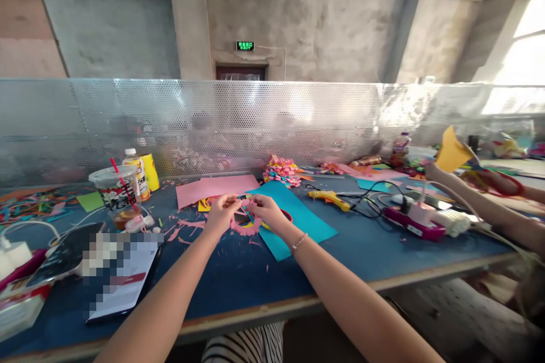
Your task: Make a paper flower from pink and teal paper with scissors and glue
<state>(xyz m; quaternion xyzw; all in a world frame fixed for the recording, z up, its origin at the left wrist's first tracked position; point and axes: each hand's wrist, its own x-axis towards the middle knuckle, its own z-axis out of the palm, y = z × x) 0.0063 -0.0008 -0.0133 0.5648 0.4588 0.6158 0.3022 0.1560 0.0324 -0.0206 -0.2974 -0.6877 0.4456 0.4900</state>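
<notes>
Both my hands meet above the middle of the blue table point(238, 283), pinching one pink fringed paper strip point(249, 229). My left hand point(222, 212) closes its fingertips on one part, and my right hand point(267, 212), with a bracelet at the wrist, grips close beside it. Part of the strip hangs in a curve below the fingers. Scissors with red and yellow handles seem to lie behind my right hand, mostly hidden. Under and behind the hands are a teal paper sheet point(293, 227) and a pink paper sheet point(219, 188). Pink scraps point(189, 223) are strewn to the left.
A pile of curled pink paper point(281, 170) stands behind the teal sheet. A yellow glue gun point(330, 199) and a magenta power strip point(413, 223) with cables lie right. Left are a plastic cup point(117, 193) and a tablet point(131, 278). Another person's hand holds yellow paper point(452, 150).
</notes>
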